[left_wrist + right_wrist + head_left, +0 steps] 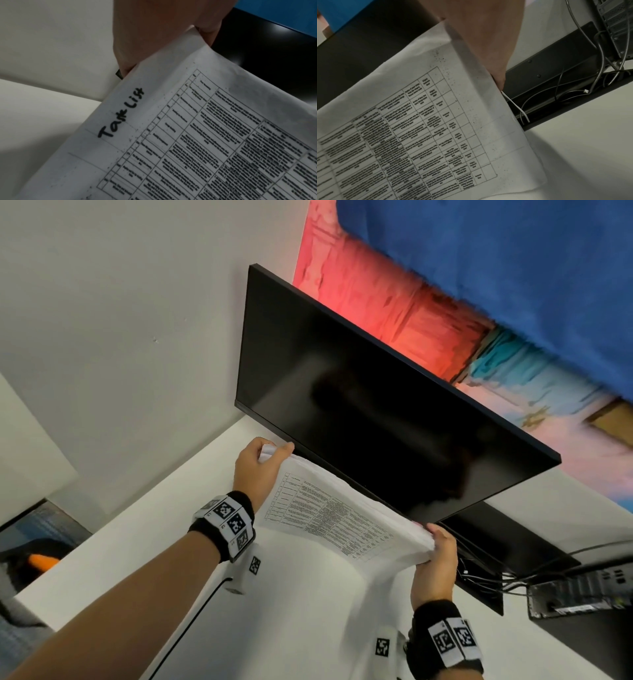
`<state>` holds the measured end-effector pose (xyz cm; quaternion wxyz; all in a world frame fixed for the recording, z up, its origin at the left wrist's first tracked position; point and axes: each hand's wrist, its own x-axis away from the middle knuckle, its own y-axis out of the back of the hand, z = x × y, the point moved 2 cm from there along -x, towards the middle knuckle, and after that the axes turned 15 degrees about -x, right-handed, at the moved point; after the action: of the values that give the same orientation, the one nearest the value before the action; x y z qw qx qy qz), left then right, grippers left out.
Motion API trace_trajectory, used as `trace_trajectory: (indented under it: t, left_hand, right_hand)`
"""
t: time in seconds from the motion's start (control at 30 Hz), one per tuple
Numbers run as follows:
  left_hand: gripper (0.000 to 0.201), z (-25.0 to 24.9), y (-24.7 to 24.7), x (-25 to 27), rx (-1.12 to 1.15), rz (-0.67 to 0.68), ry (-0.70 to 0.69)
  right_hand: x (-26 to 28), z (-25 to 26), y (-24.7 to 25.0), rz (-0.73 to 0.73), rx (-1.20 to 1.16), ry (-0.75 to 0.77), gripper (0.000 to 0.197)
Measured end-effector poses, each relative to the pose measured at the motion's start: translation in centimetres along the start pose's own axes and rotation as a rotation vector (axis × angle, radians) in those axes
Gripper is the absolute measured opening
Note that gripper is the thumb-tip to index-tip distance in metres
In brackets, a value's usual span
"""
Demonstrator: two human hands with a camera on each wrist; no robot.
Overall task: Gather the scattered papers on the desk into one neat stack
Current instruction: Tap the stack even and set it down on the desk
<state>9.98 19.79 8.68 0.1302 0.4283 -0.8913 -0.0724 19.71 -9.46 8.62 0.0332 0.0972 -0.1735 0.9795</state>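
A stack of white papers (329, 515) with a printed table on the top sheet is held up off the white desk (137, 542), just in front of the black monitor. My left hand (260, 463) grips the stack's far left corner, thumb on top. My right hand (436, 556) grips the opposite short edge, fingers curled over it. In the left wrist view the top sheet (188, 135) bears the handwritten words "Task List". The right wrist view shows the same sheet (428, 128) with my right hand (484, 44) along its edge.
A black monitor (376, 392) stands close behind the papers. Its base and tangled cables (486, 573) lie to the right, beside a small computer box (579, 594). A black cable (191, 621) runs across the desk at the front. The desk's left edge (51, 580) is near.
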Motion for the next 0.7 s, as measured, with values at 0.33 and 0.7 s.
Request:
trace_trajectory:
  t: [0.33,0.7]
  left_hand:
    - [0.039,0.2,0.3,0.2,0.016,0.076,-0.002]
    - [0.061,4.4,-0.5,-0.3,-0.074,0.157,0.032]
  right_hand:
    - [0.2,-0.1,0.7,0.104,0.105,0.011,0.058]
    - [0.4,-1.3,1.0,0.063,0.290,-0.001,0.031]
